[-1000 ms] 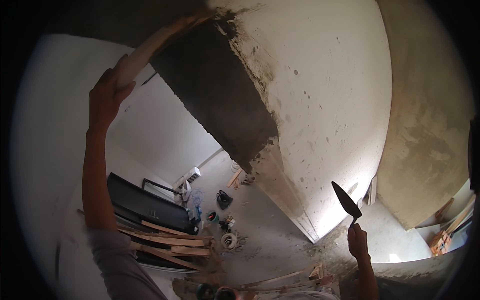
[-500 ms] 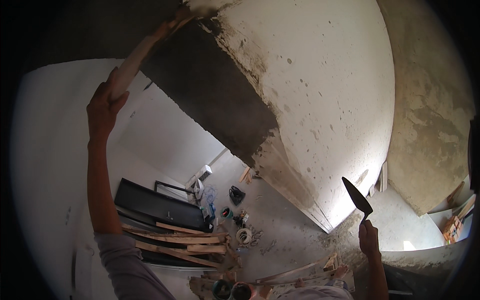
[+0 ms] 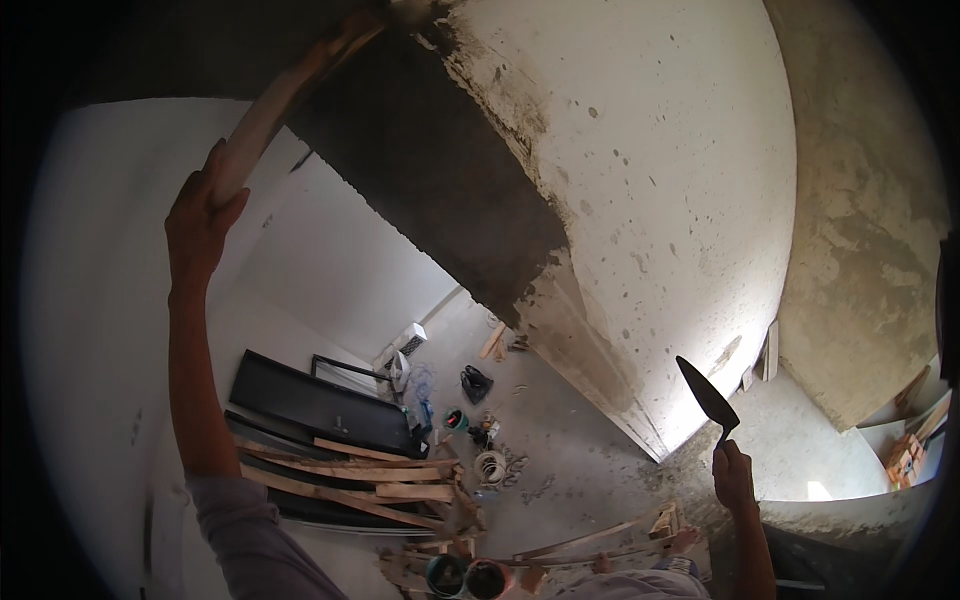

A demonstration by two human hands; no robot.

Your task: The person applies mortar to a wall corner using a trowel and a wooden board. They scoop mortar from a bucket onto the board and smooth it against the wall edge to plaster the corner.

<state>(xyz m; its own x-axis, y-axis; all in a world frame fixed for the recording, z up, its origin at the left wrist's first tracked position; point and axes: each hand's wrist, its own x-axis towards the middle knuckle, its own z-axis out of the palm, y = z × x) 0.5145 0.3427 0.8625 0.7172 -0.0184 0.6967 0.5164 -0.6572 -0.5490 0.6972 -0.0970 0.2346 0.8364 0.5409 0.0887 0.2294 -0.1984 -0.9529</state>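
Observation:
My left hand (image 3: 200, 225) is raised at the upper left, its fingers wrapped round the lower end of a long wooden strip (image 3: 258, 130). That strip slants up to the right, and its far end meets the top of a dark, wet-looking plastered band (image 3: 430, 185). The band covers the narrow end face of a wall, with a ragged edge toward the white wall face (image 3: 660, 170). Down at the right, my right hand (image 3: 735, 478) grips the handle of a pointed trowel (image 3: 707, 393). Its blade tilts up to the left, apart from the wall.
Far below, black panels (image 3: 325, 405) and timber planks (image 3: 350, 468) lie at the left. A black bag (image 3: 476, 383), a coiled hose (image 3: 490, 468) and small tools lie on the floor. Two buckets (image 3: 488, 578) stand near my feet. A rough plastered wall (image 3: 860, 220) rises at the right.
My left hand and the wooden strip have shifted slightly left in the view. The trowel has moved slightly left in my right hand. Both grips stay the same.

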